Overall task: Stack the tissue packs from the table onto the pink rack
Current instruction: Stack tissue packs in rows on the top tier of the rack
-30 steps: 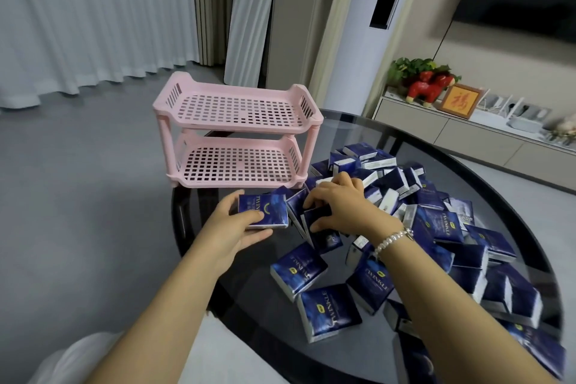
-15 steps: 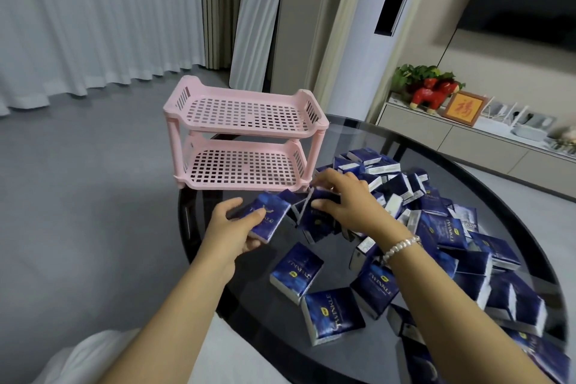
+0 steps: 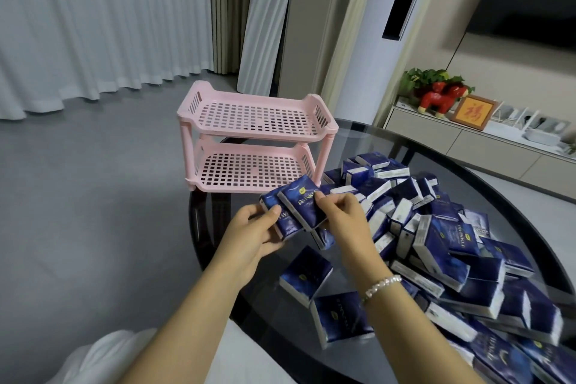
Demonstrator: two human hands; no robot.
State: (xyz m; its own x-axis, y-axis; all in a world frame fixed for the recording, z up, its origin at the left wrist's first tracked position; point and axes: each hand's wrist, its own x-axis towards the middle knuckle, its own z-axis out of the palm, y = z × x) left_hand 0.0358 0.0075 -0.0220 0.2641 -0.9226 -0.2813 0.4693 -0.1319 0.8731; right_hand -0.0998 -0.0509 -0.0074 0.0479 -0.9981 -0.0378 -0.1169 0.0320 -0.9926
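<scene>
Step in hand, as I judge it: gathering tissue packs into a bundle before the first placement. I see the left hand (image 3: 249,235) with thumb and fingers curled round one blue pack (image 3: 282,221), held just above the glass table (image 3: 514,196). The right hand (image 3: 341,215) pinches a second blue pack (image 3: 300,204) by its edge and lays it against the first, so the two overlap. Both held packs sit just in front of the pink rack (image 3: 255,146), near its lower tier. Both tiers of the rack show bare mesh; I judge that no pack is stacked yet. The loose pile of tissue packs (image 3: 436,227) covers the table to the right.

Next move, in my estimate: square the two packs together, carry them forward and set them flat on a tier, clear of the rack posts, starting at one end to leave room for rows.
</scene>
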